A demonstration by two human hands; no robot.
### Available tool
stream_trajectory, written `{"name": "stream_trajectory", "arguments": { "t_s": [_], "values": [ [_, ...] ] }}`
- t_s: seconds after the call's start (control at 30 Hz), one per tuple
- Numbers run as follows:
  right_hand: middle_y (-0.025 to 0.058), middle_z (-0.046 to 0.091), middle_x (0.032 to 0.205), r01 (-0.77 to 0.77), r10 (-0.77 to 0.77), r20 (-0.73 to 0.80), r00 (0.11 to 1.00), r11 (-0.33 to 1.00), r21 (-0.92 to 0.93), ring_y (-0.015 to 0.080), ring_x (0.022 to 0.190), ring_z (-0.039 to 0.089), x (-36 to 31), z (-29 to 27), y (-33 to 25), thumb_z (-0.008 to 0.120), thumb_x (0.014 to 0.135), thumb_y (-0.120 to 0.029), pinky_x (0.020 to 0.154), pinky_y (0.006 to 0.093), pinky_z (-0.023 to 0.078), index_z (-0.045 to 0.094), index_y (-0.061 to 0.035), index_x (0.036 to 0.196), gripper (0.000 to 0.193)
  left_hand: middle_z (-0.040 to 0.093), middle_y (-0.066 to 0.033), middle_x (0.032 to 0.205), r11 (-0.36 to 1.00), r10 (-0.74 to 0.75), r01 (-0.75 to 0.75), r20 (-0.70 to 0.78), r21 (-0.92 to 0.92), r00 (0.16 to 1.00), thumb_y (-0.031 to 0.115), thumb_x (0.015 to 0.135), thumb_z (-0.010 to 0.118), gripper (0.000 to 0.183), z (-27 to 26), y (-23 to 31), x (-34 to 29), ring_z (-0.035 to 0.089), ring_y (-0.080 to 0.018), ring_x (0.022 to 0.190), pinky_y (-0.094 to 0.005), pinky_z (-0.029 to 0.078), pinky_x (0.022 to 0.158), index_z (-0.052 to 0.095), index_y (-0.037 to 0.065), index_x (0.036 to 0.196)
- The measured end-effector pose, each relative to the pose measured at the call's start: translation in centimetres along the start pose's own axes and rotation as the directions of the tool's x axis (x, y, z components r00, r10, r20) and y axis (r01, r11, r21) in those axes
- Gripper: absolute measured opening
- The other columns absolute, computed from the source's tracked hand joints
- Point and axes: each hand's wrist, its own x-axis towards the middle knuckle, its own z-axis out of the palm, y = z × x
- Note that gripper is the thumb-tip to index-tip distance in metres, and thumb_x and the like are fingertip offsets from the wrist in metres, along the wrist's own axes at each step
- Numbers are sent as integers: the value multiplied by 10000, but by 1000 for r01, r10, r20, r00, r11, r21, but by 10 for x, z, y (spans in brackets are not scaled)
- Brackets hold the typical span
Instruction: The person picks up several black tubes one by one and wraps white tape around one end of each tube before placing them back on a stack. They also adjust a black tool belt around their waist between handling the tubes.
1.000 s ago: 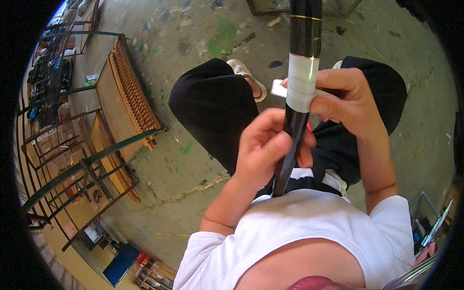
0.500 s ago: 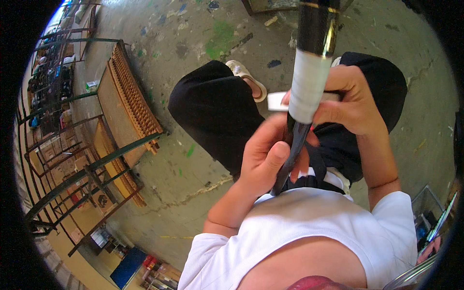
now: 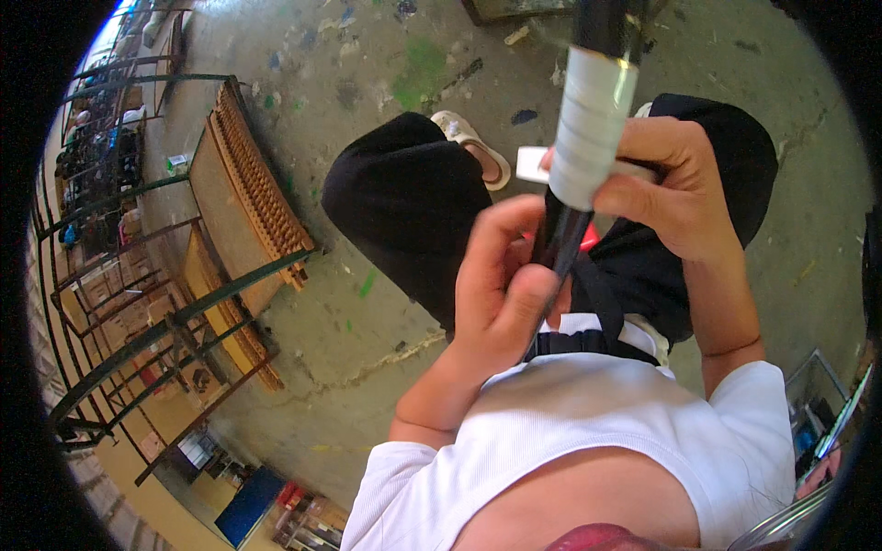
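A glossy black rod [image 3: 602,26] with a gold ring rises toward the top edge. Below the ring, a white band [image 3: 593,129] is wound around it in overlapping turns. My left hand [image 3: 496,285] is closed around the rod's lower black part, thumb on the near side. My right hand [image 3: 675,184] is beside the white band, its thumb against the band's lower edge and its fingers bent behind it. A flat white piece [image 3: 531,163], perhaps tape, passes behind the band into my right fingers. Something small and red [image 3: 589,238] shows beyond the rod.
My black-trousered knees [image 3: 390,211] are spread on either side of the rod. To the left stands a dark metal rack [image 3: 220,285] holding wooden boards with a row of brown rods [image 3: 253,179]. The stained concrete floor [image 3: 367,64] lies below.
The rod and its white band have shifted upward in view, and the band's turns now look ridged. The white piece has moved up slightly too. My left fingers have changed position around the rod.
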Motion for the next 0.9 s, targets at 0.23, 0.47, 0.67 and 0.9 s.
{"name": "stream_trajectory", "arguments": {
  "t_s": [0.23, 0.47, 0.67, 0.9],
  "values": [
    [37, 674, 787, -158, 155, 52, 987, 985, 63, 17, 649, 548, -1, -1, -8, 692, 835, -183, 538, 156, 394, 665, 56, 1072, 338, 566, -134, 853, 999, -32, 32, -14, -1, 999, 336, 842, 680, 593, -7, -3, 1, 505, -123, 461, -226, 394, 378, 388, -25, 1211],
    [8, 665, 821, 16, -23, -118, 993, 998, -66, 35, 728, 547, 1, 4, -1, 702, 839, -155, 621, 191, 425, 672, 44, 1044, 287, 537, -100, 883, 991, 60, -44, -123, 129, 991, 412, 843, 676, 615, 0, 0, 6, 496, -118, 419, -225, 374, 335, 409, -27, 1181],
    [3, 654, 762, -40, 37, 24, 999, 994, 106, -11, 523, 473, 2, -2, 9, 714, 833, -290, 440, 136, 297, 677, 36, 1049, 393, 574, -152, 673, 918, 7, 110, 292, -380, 956, 405, 895, 601, 597, -21, -11, 8, 437, -126, 333, -219, 350, 328, 449, -82, 1204],
    [26, 673, 866, -58, 57, -104, 993, 998, -14, 53, 814, 577, 3, 2, -5, 696, 841, -111, 708, 212, 468, 684, 40, 994, 216, 568, -149, 873, 985, 56, -40, -88, 170, 995, 414, 886, 620, 698, -4, -1, 2, 513, -125, 461, -215, 389, 391, 323, -38, 1326]
  ]
}}
